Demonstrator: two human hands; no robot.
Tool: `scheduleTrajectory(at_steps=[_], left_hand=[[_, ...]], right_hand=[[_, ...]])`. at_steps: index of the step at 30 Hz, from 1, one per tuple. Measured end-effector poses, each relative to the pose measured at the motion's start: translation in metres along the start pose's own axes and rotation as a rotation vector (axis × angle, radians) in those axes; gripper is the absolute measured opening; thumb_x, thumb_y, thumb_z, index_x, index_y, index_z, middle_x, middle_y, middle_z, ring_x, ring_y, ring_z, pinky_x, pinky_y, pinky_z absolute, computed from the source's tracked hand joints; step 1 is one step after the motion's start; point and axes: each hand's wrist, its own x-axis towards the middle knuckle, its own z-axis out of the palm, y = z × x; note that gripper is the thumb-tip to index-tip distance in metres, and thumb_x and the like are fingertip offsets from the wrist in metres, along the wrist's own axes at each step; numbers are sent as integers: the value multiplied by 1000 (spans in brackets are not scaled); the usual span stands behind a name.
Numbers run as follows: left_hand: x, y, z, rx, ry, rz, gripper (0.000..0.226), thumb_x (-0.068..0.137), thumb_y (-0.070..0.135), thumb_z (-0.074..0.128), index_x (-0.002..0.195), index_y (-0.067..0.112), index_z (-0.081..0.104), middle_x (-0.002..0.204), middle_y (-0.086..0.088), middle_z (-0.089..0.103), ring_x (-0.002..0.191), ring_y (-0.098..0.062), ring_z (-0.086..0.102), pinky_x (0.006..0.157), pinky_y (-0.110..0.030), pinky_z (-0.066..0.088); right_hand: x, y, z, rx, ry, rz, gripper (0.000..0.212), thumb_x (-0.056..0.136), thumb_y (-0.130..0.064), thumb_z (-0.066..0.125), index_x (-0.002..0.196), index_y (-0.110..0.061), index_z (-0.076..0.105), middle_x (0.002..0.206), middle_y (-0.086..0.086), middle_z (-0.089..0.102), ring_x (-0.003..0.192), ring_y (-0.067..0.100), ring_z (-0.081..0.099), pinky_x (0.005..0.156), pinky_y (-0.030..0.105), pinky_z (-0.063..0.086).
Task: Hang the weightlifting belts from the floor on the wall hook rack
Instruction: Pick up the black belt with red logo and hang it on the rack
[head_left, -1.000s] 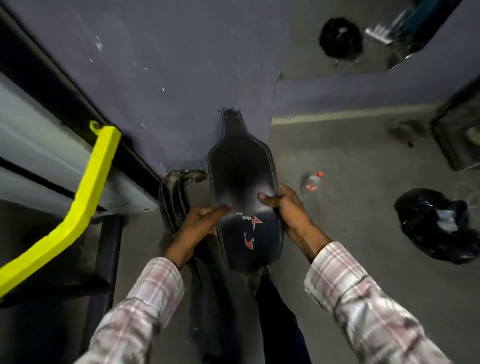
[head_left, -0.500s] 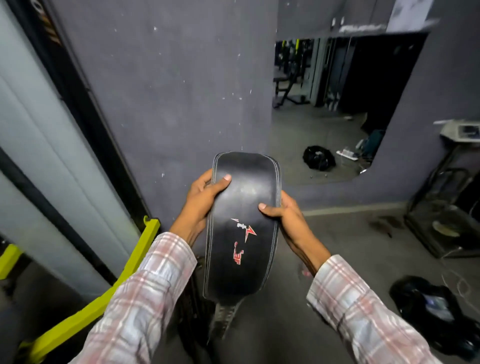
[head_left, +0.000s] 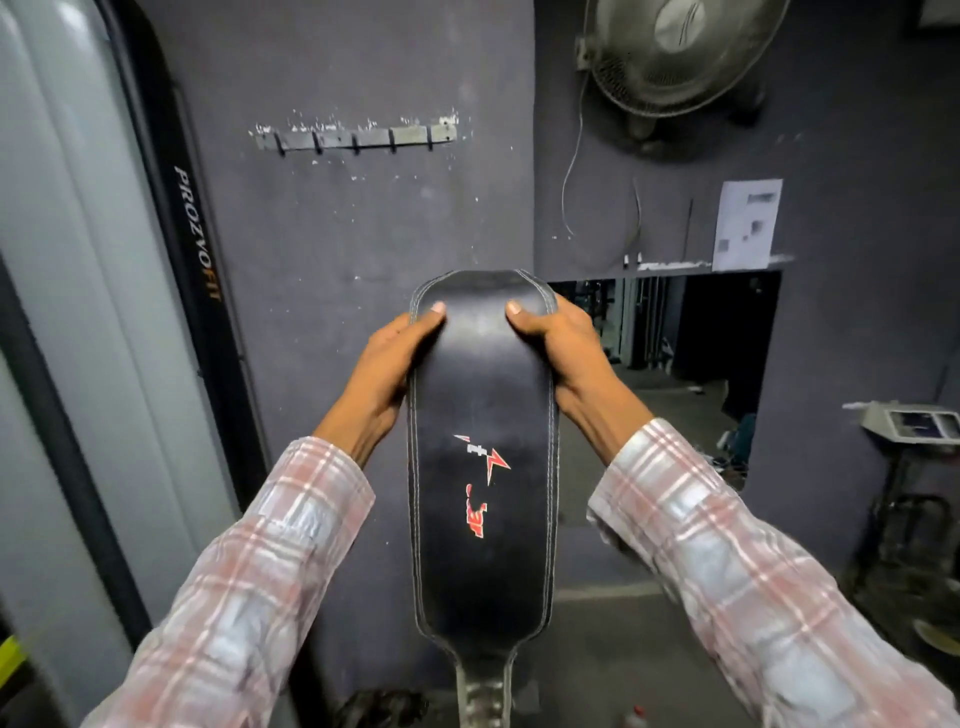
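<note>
1. Dark grey wall (head_left: 332, 249), flecked with white chips.
2. Round fan (head_left: 680, 52) mounted high on the right wall section, wire (head_left: 570, 171) hanging below it.
3. White paper sheet (head_left: 746, 224) stuck on the wall under the fan, print blurred.
4. Below the sheet: dark rectangular recess (head_left: 717, 353), mirror or opening, can't tell; gym gear visible in it.
5. Left: black curved machine frame (head_left: 200, 234) lettered "PROZVOFIT", next to a grey panel (head_left: 78, 260).
6. Far right: metal stand (head_left: 909, 423) with a tray-like top.
7. Bottom-left edge: yellow part (head_left: 10, 660), blurred.
</note>
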Motion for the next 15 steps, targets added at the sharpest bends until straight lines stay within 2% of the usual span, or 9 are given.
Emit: scheduleTrajectory(at_steps=[4,7,9,11,13,15], left_hand=[[5,47,11,-43,16,82,15,96,23,66,85,12,68,75,-1,76,67,-11,70,64,-24,58],[0,69,16,-60,-2,154,16,96,22,66,83,14,67,76,-3,74,67,-12,70,63,-25,58],[-4,82,17,-15,-8,222,15,96,24,66,83,16,67,76,1,74,67,-9,69,61,-23,56],[-7,91,17,14,-34,260,16,95,27,66,99,12,72,91,-1,78,82,-11,74,71,-26,58],[-10,94,14,40,-68,267,29,95,30,67,116,11,71,110,-6,77,100,-17,73,85,-32,59],[-15,91,11,81,-80,279,31,94,31,68,119,12,70,114,-5,76,105,-19,73,88,-32,59]], right_hand=[[0,-40,16,-36,-41,-89,29,85,0,73,113,2,70,101,17,76,86,25,73,79,37,61],[-1,-66,27,-60,-57,-121,33,81,-2,77,112,4,71,109,21,76,91,30,74,86,44,61],[-2,-82,35,-71,-25,-153,29,81,-1,77,108,3,72,106,22,76,86,28,75,82,44,62],[-1,-101,44,-73,-10,-189,23,81,1,77,103,2,74,98,19,78,80,25,74,75,40,63],[4,-119,53,-84,-8,-234,21,80,2,76,101,0,74,91,14,78,77,22,74,71,35,63],[13,-137,62,-107,7,-278,23,79,2,76,102,2,74,89,12,76,77,22,72,72,35,61]])
